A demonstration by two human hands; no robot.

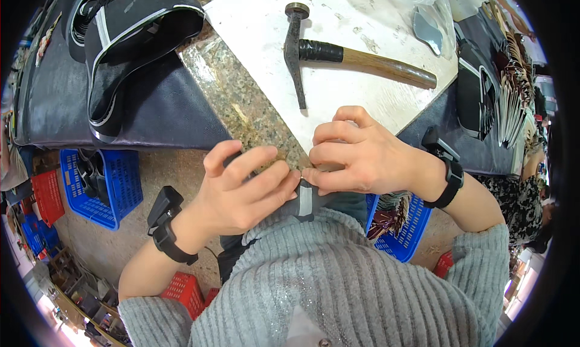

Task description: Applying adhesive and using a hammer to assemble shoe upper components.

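Note:
Both hands meet at the near corner of the work surface, just in front of my body. Between their fingertips is a small dark piece with a light grey strip (306, 201); it looks like part of a shoe upper, and most of it is hidden. My left hand (244, 193) has its fingers curled, with thumb and fingertip pinching the piece's left side. On its right side my right hand (356, 156) pinches, its other fingers bent above the white board. A hammer (356, 63) with a wooden handle and black-wrapped neck lies on the board beyond my hands.
The white board (266, 51) rests on a speckled stone slab (226, 75). Black shoe pieces with white edging (130, 32) lie at the far left, more (477, 93) at the right. Blue baskets (124, 184) stand below the table, and a clear plastic bag (438, 20) lies far right.

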